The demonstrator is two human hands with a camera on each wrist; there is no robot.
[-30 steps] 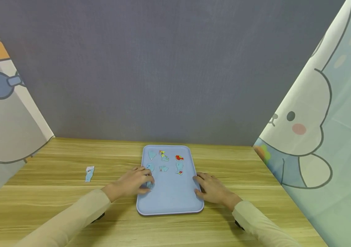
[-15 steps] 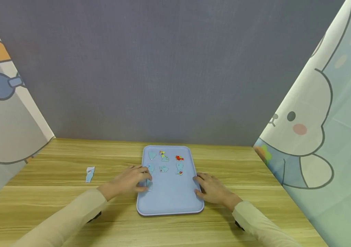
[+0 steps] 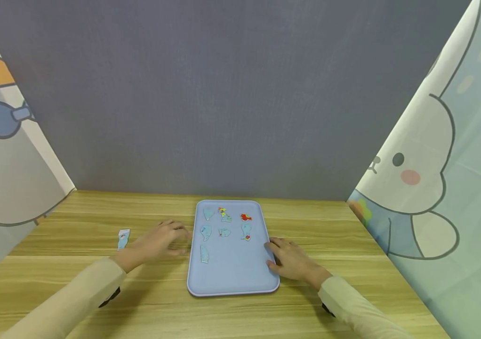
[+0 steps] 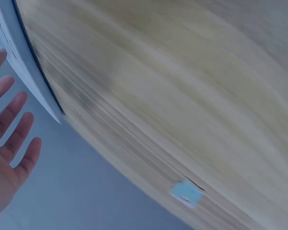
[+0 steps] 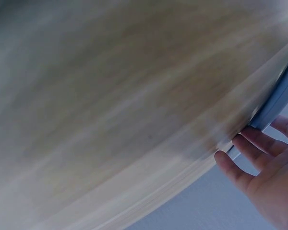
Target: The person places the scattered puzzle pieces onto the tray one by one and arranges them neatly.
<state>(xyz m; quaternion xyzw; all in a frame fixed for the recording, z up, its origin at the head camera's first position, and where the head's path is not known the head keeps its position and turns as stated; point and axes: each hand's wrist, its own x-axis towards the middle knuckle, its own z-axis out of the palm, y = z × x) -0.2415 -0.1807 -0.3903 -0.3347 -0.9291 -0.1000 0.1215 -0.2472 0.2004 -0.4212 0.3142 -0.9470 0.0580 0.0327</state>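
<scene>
My left hand (image 3: 160, 242) is in the air just left of the pale blue tray (image 3: 236, 282), with nothing in it; its fingers are spread and relaxed in the left wrist view. On the tray lie several flat, irregular picture pieces. A narrow light-blue piece (image 3: 204, 254) is nearest that hand, below a bow-marked blue piece (image 3: 205, 232). Another light-blue piece (image 3: 124, 238) lies on the table beyond the left wrist, partly covered by the forearm. My right hand (image 3: 291, 259) rests at the tray's right rim, fingertips touching the edge, fingers loosely bent.
Two rows of pieces fill the tray's upper half, among them a red piece (image 3: 246, 217) and a yellow-and-blue piece (image 3: 225, 214). The wooden table (image 3: 321, 226) ends at a grey backdrop (image 3: 211, 103). Cartoon-printed curtains (image 3: 473, 197) flank both sides.
My left hand has lifted off the narrow blue piece and moved left, out past the tray's rim, leaving the piece lying on the tray. The right hand has stayed put.
</scene>
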